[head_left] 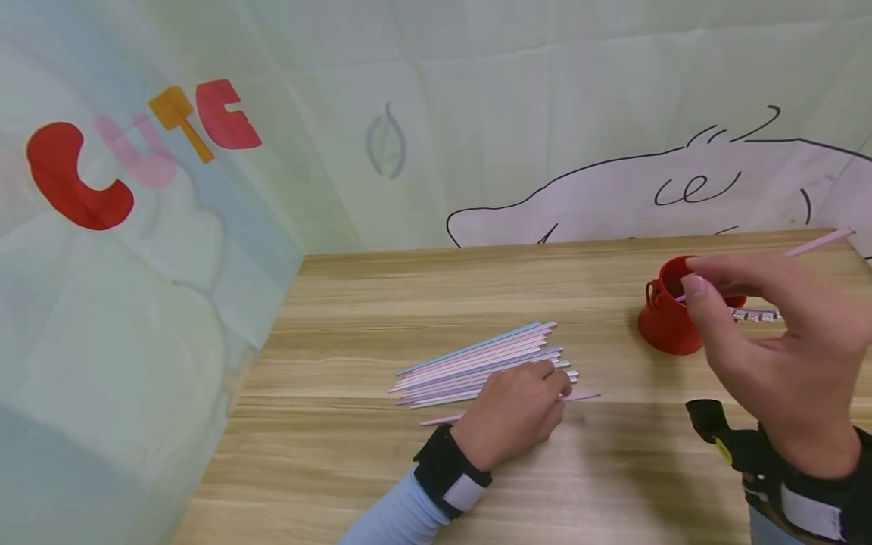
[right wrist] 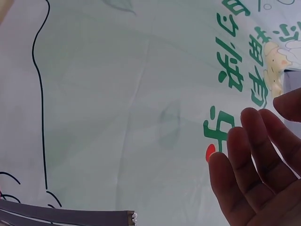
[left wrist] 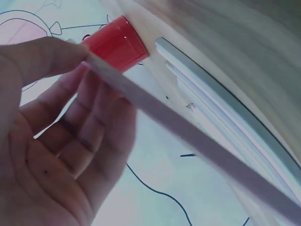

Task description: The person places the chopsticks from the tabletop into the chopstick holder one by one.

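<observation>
In the head view my left hand (head_left: 512, 412) is low over the table, gripping a thin pink stick (head_left: 582, 396). The left wrist view has that stick (left wrist: 188, 136) pinched between thumb and fingers. Beside it lies a row of thin pastel sticks (head_left: 470, 363). My right hand (head_left: 783, 341) hovers by a small red bucket (head_left: 671, 329), covering part of it. Another pink stick (head_left: 820, 241) slants out behind that hand. Several stick ends (head_left: 756, 314) show at the bucket. The right wrist view shows my right fingers (right wrist: 256, 165) loosely bent, with nothing visible between them.
A wood-grain table (head_left: 327, 325) carries everything. Behind it hangs a pale printed backdrop (head_left: 477, 113) with a line-drawn animal, and coloured letters (head_left: 78, 182) are on the left side. Dark-looking sticks (right wrist: 70, 216) rise at the right wrist view's lower left.
</observation>
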